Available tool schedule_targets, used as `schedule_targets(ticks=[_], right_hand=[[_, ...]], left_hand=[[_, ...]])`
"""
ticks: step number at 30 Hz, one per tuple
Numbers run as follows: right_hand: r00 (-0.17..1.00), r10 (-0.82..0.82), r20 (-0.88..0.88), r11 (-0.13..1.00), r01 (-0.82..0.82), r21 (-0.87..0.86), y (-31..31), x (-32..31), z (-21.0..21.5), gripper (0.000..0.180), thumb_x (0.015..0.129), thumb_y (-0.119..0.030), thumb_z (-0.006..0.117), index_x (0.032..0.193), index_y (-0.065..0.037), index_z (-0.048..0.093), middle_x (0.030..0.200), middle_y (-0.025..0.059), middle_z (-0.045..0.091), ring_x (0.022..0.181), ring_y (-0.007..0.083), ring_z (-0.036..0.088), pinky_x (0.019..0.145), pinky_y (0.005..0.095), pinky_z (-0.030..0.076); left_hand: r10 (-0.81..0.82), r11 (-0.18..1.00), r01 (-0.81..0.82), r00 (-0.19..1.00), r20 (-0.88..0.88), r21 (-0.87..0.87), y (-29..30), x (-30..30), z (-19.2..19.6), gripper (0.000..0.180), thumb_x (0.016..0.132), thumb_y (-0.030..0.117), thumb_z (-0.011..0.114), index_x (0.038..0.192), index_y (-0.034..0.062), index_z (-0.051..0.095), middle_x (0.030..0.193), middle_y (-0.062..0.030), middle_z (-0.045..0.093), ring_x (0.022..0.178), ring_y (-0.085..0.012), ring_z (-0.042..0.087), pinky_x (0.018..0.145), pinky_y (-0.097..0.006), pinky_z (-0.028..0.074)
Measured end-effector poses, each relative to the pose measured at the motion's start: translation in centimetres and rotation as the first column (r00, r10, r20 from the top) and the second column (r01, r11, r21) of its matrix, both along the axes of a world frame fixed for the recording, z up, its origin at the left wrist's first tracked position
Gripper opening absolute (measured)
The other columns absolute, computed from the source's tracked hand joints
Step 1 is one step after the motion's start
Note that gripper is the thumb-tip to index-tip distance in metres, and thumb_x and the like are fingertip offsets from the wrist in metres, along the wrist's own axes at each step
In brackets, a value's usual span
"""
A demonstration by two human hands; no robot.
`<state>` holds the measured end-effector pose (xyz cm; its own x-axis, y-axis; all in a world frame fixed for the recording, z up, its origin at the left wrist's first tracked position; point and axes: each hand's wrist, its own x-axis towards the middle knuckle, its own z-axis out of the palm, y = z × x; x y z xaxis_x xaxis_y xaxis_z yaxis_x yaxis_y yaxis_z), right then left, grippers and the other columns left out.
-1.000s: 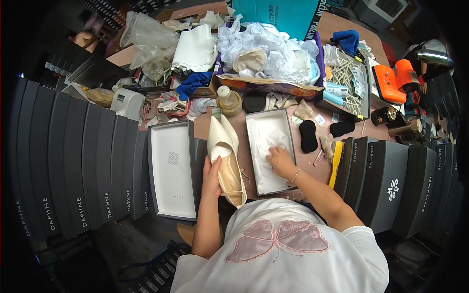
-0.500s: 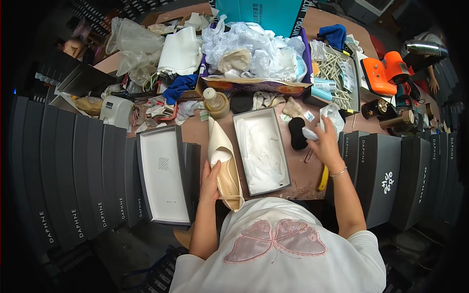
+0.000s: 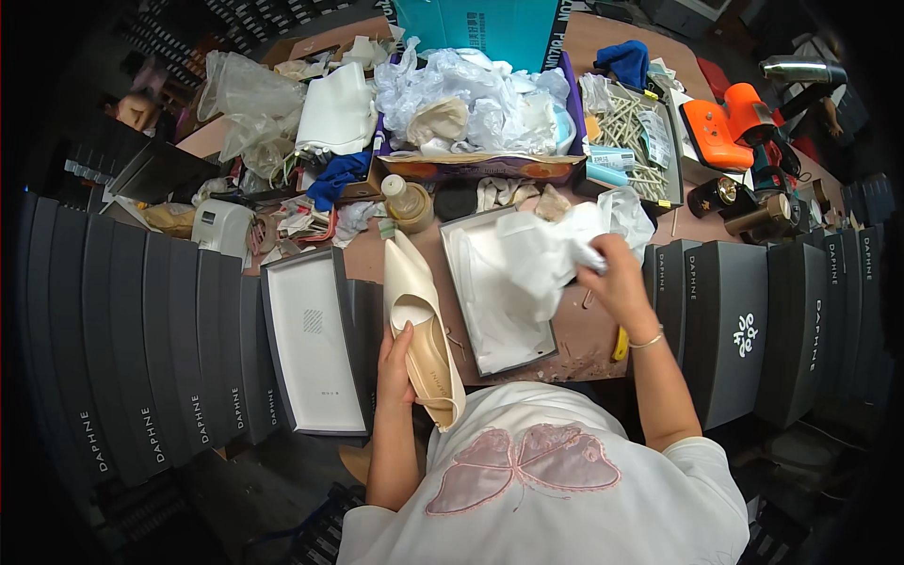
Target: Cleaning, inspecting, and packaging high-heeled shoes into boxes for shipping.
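My left hand (image 3: 395, 365) is closed around a cream pointed-toe shoe (image 3: 412, 282), its toe pointing away from me and its insole facing up. In my right hand (image 3: 617, 287) is gathered a thin, crumpled white wrapping sheet (image 3: 541, 259). The sheet hangs over the far right part of an open shoebox (image 3: 513, 350) and hides some of what lies inside. White paper lines the box. To the left of the shoe stands a grey-edged box lid (image 3: 320, 377), its white inner side showing.
Dark shoeboxes stand in rows at left (image 3: 132, 348) and right (image 3: 725, 330). Behind are a carton of crumpled plastic (image 3: 480, 165), a pump bottle (image 3: 407, 205), a tray of white sticks (image 3: 631, 141) and an orange device (image 3: 716, 137). A yellow-handled tool (image 3: 621, 345) lies near my right forearm.
My right hand has brought the white sheet leftward, spreading it over the shoebox. The black oval object beside the box is now hidden. The shoe has shifted slightly left and nearer.
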<state>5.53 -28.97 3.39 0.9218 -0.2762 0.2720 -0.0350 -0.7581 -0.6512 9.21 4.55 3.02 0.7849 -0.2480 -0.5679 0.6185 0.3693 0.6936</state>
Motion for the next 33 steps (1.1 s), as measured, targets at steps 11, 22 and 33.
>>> schedule_targets(ticks=[11,22,33], right_hand=[[0.927,-0.365,-0.081,0.862,0.370,0.346,-6.6,-4.9,0.1,0.035,0.077,-0.014,0.072,0.104,0.001,0.058,0.108,0.0179,0.061,0.094,0.0282,0.061,0.082,0.0326,0.048],[0.949,-0.260,-0.180,0.953,0.283,0.113,-3.5,-11.9,-12.8,0.038,0.078,-0.010,0.070,0.110,0.003,0.056,0.107,0.0182,0.060,0.096,0.0295,0.061,0.082,0.0345,0.048],[0.952,-0.064,-0.300,0.799,0.229,0.556,-1.3,-3.5,-7.2,0.039,0.077,-0.020,0.072,0.108,-0.004,0.055,0.100,0.0169,0.067,0.082,0.0279,0.067,0.067,0.0325,0.050]], left_hand=[[-0.240,0.953,0.192,0.950,-0.198,-0.233,-17.4,-3.0,-3.3,0.040,0.093,0.016,0.052,0.129,0.0065,0.039,0.114,-0.0137,0.056,0.102,-0.0258,0.060,0.085,-0.040,0.053],[-0.691,0.712,0.495,0.619,0.373,0.498,-23.7,-6.6,-15.6,0.048,0.092,0.019,0.055,0.135,0.0027,0.041,0.140,-0.0178,0.040,0.123,-0.0273,0.047,0.098,-0.035,0.041],[-0.999,0.046,0.151,-0.019,0.050,0.987,-10.5,1.2,-13.8,0.037,0.068,0.020,0.074,0.100,0.0074,0.061,0.115,-0.0156,0.052,0.102,-0.0347,0.053,0.080,-0.044,0.048]])
